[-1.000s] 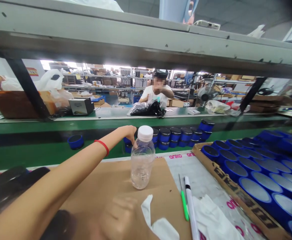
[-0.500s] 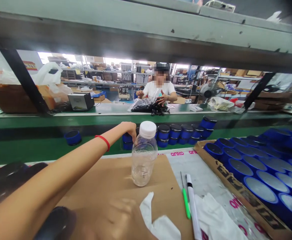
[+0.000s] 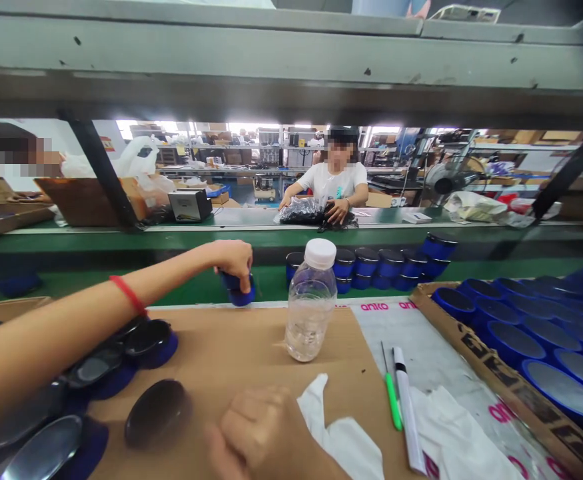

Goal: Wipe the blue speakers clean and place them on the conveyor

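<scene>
The blue tin [image 3: 237, 288] is pinched from above by the left hand [image 3: 231, 259] – best lifted level; right hand [image 3: 266, 433] fingers curled on the white cloth [image 3: 341, 437]

Left hand [image 3: 232, 259] grips blue tin [image 3: 238, 291]; right hand [image 3: 266, 437] fisted beside white cloth [image 3: 341, 433].

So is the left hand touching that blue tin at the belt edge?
Touching. The head view shows the left hand closed over the top of the blue tin, fingers wrapped around it.
</scene>
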Demonstrator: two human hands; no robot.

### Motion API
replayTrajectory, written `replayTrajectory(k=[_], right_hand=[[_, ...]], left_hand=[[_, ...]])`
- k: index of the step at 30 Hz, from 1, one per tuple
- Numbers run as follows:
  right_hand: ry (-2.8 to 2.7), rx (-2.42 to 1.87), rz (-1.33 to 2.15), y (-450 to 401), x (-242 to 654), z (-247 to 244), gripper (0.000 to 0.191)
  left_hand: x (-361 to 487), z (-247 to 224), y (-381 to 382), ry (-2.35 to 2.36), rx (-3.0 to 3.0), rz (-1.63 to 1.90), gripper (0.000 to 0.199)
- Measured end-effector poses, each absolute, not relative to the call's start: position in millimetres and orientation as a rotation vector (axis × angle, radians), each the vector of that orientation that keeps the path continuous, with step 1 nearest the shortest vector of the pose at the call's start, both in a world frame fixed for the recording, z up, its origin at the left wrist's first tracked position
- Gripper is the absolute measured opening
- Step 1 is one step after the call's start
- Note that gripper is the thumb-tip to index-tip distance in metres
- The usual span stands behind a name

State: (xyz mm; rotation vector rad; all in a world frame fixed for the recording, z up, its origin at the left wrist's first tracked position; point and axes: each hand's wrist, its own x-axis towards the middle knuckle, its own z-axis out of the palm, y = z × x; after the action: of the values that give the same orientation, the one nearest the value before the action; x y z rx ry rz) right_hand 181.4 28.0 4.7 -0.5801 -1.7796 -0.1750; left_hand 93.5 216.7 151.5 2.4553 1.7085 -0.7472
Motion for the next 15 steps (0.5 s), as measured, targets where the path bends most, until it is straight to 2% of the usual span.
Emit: replayTrajectory(k=[3, 7, 9, 12, 15], right_hand=[[-1.766, -0.57, -0.184, 26.9, 175.2, 0.8, 0.045], [-1.763, -0.544, -0.201, 26.2, 171.0, -3.8, 0.049], [-1.773, -0.542, -0.195, 26.1, 172.9, -2.5, 0.052], [-1.799, -0.593, -0.151, 25.7, 181.1, 6.4, 0.054], [-1.749, -0.715, -0.037, 22.3, 189.6, 17.4, 0.044]], left_hand=[[51.2, 158.3, 187.5, 1.731, 2.433, -0.856, 0.036], [12.7, 139.7, 157.9, 1.732, 2.39, -0.837, 0.046], [2.4, 129.8, 150.1, 1.688, 2.396, -0.681, 0.06], [-6.8, 125.9, 137.9, 1.628, 2.36, -0.257, 0.08], [-13.1, 128.8, 112.4, 1.577, 2.141, 0.16, 0.083]])
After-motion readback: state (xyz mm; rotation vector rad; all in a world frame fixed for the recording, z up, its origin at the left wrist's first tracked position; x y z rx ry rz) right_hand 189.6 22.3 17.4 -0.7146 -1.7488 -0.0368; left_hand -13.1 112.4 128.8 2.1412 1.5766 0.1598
